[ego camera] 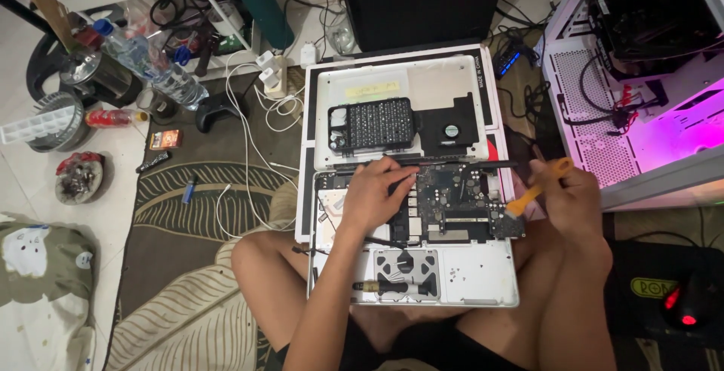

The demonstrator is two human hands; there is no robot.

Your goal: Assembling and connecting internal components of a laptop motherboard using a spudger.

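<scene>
Head view, looking down on a person seated cross-legged on a patterned rug with an opened silver laptop resting across the lap, its bottom cover removed. The left hand lies palm-down on the exposed interior, fingers spread and pressing on the dark logic board near its upper left edge; it holds nothing. The right hand is closed around the handle of an orange brush, whose bristle end touches the right edge of the board. A screwdriver lies across the trackpad underside. Just beyond the laptop, the detached bottom cover serves as a tray, carrying a black case of screwdriver bits and a small fan. A white computer case with pink lighting stands at right.
</scene>
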